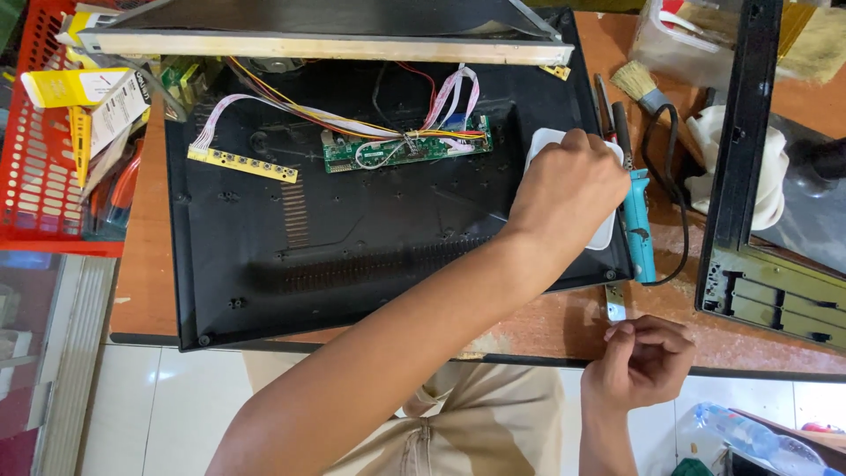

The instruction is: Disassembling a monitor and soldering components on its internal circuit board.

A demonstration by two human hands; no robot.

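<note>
A black monitor back cover [352, 256] lies open-side up on the wooden table [141, 291]. Inside it sit a green circuit board [414, 152] with coloured wires and a yellow button strip [242, 165]. My left hand [564, 189] reaches across the cover into a small white tray [608, 234] at its right edge; the fingers curl down and are hidden. My right hand [639, 361] hovers at the table's front edge with fingertips pinched together, just below a small metal bracket [615, 304]. Whether it pinches anything is not visible.
A teal-handled soldering iron [639, 229] with a black cord lies right of the tray, with a brush [636, 84] behind it. The screen panel [326, 44] leans at the back. A red basket [35, 176] stands left, a black frame [731, 176] and white cloth [771, 176] right, and a plastic bottle [740, 436] below.
</note>
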